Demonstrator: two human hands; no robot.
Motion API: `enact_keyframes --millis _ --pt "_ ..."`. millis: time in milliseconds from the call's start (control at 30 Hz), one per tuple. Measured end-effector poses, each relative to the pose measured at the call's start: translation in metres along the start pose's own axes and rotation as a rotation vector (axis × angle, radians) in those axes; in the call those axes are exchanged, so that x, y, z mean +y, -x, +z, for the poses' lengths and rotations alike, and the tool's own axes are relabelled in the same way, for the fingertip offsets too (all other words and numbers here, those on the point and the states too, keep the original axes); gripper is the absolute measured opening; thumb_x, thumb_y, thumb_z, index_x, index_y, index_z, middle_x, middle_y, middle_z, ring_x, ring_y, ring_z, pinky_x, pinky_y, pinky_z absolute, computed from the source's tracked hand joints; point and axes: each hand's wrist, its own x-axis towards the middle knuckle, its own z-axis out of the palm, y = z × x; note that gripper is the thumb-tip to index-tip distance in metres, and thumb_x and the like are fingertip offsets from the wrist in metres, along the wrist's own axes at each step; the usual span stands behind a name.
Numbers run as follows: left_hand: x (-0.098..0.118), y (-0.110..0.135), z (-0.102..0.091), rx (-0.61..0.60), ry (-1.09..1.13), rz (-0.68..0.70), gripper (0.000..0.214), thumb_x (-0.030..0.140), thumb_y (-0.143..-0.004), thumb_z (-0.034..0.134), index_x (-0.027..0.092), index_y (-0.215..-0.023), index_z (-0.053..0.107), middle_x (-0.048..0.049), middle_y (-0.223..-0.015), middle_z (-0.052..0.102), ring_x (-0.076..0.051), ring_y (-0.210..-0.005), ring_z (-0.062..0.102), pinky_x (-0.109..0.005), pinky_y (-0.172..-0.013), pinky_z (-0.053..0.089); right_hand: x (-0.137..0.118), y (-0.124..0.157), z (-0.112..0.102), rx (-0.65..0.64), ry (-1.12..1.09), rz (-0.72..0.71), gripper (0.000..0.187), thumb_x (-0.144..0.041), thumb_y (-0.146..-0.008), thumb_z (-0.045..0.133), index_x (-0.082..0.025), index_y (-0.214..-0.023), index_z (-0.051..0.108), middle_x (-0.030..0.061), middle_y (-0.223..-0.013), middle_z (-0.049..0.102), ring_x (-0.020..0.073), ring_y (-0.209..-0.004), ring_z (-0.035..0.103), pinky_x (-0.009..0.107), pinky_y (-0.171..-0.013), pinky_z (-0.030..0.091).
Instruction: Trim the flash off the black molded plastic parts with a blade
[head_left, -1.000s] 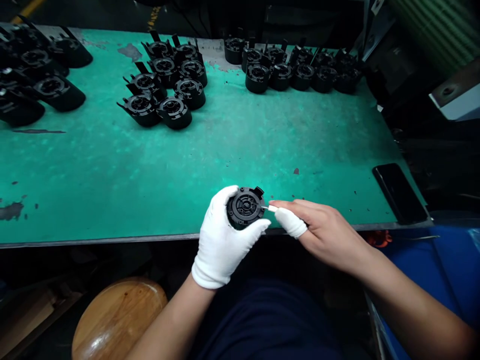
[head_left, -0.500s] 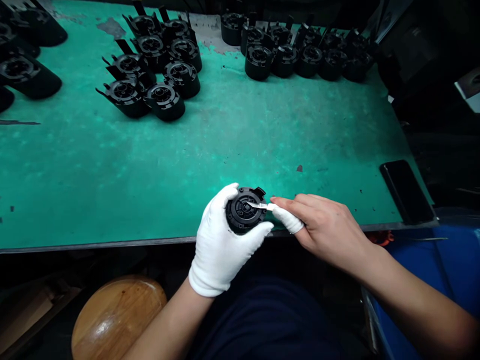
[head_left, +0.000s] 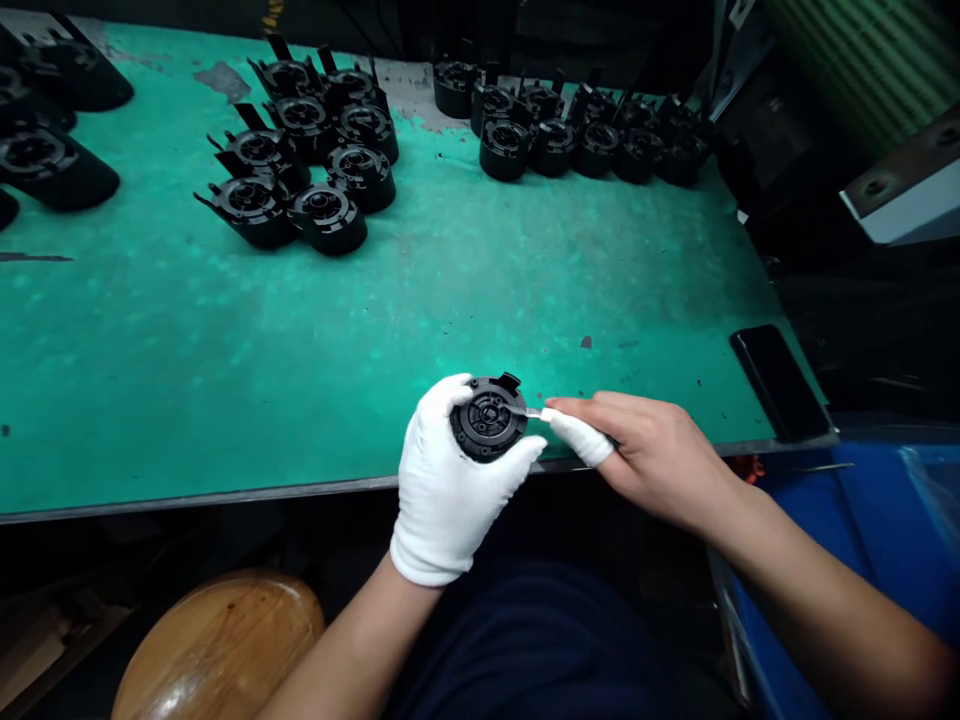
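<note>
My left hand [head_left: 454, 475], in a white glove, is closed around a round black plastic part [head_left: 489, 420] at the table's front edge. The part's ringed face is turned up towards me, and a small tab sticks out at its far side. In my right hand [head_left: 637, 440], bare but for a white cover on the thumb, a thin blade-like metal tool [head_left: 531, 412] is pinched between thumb and forefinger. Its tip lies over the part's face, right of the centre; whether it touches is unclear. Most of the tool's handle is hidden in the hand.
Several black cylindrical housings [head_left: 326, 215] stand upright at the back left, with more housings [head_left: 504, 148] in rows at the back right. A phone [head_left: 780, 382] lies on the green table [head_left: 337, 370] near its right edge. Below are a wooden stool [head_left: 221, 650] and a blue bin [head_left: 810, 520].
The tool's tip has moved from the part's centre to the right, towards the rim. My view has shifted slightly. Both hands keep their holds.
</note>
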Motion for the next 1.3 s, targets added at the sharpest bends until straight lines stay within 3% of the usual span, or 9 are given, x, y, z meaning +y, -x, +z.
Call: enact_keyframes --millis 133,300,467,567,767,933,1100,1300 --pt "-0.002 0.0 0.001 0.015 0.006 -0.006 0.071 0.049 -0.066 0.085 0.02 -0.12 0.048 -0.0127 -0.128 0.058 -0.028 -0.12 0.06 -0.044 -0.104 0.05 -0.002 0.014 -0.001 -0.083 0.095 0.018 0.039 -0.023 -0.095 0.051 -0.03 -0.131 0.065 0.0016 -0.089 0.07 0.0198 -0.081 0.066 0.03 -0.066 0.043" --pt "0.0 0.001 0.007 0.045 -0.001 -0.012 0.068 0.049 -0.069 0.083 0.019 -0.119 0.049 -0.0131 -0.126 0.058 -0.027 -0.117 0.062 -0.043 -0.103 0.05 -0.013 0.01 0.003 -0.032 0.229 0.111 0.038 -0.026 -0.096 0.052 -0.034 -0.13 0.065 0.0013 -0.086 0.07 0.0229 -0.082 0.068 0.031 -0.06 0.042" --pt "0.0 0.002 0.008 0.069 -0.004 -0.006 0.066 0.048 -0.068 0.083 0.019 -0.117 0.05 -0.0129 -0.126 0.06 -0.028 -0.118 0.062 -0.045 -0.104 0.05 -0.012 0.012 0.003 0.068 0.019 0.101 0.036 -0.024 -0.099 0.046 -0.026 -0.129 0.066 0.0039 -0.111 0.074 0.0216 -0.099 0.069 0.031 -0.08 0.05" --pt "-0.004 -0.005 -0.007 -0.051 -0.035 0.018 0.069 0.049 -0.069 0.083 0.02 -0.124 0.051 -0.0107 -0.127 0.062 -0.027 -0.119 0.062 -0.042 -0.107 0.048 -0.001 0.01 -0.002 0.066 -0.073 0.04 0.034 -0.027 -0.1 0.046 -0.027 -0.128 0.067 0.0024 -0.119 0.073 0.0197 -0.104 0.068 0.03 -0.087 0.049" --pt "-0.015 -0.038 -0.045 -0.437 -0.036 0.017 0.082 0.057 -0.071 0.079 0.025 -0.14 0.045 -0.0049 -0.141 0.057 -0.026 -0.13 0.056 -0.039 -0.114 0.044 0.019 -0.009 -0.009 -0.121 0.032 -0.1 0.036 -0.033 -0.102 0.045 -0.031 -0.134 0.063 0.0026 -0.104 0.073 0.0201 -0.092 0.067 0.03 -0.076 0.047" --pt "-0.026 -0.062 -0.056 -0.627 -0.019 0.064 0.087 0.061 -0.074 0.074 0.028 -0.147 0.038 -0.0025 -0.152 0.047 -0.024 -0.138 0.048 -0.036 -0.118 0.039 0.021 -0.031 -0.018 -0.192 0.101 -0.237 0.037 -0.039 -0.103 0.041 -0.032 -0.132 0.064 0.0027 -0.093 0.069 0.0202 -0.087 0.066 0.029 -0.069 0.043" --pt "-0.03 -0.071 -0.058 -0.697 -0.005 0.07 0.089 0.059 -0.075 0.075 0.028 -0.149 0.036 -0.0022 -0.154 0.045 -0.024 -0.141 0.045 -0.036 -0.119 0.038 0.014 -0.05 -0.028 -0.241 0.181 -0.292 0.036 -0.041 -0.103 0.042 -0.036 -0.13 0.064 0.0011 -0.087 0.068 0.0201 -0.081 0.066 0.029 -0.059 0.034" --pt "-0.027 -0.068 -0.055 -0.652 0.032 0.091 0.079 0.051 -0.076 0.077 0.028 -0.143 0.042 -0.0016 -0.147 0.051 -0.022 -0.136 0.05 -0.034 -0.117 0.039 0.007 -0.044 -0.019 -0.136 0.278 -0.152 0.04 -0.026 -0.095 0.05 -0.036 -0.131 0.063 0.0008 -0.094 0.071 0.021 -0.082 0.066 0.029 -0.054 0.031"
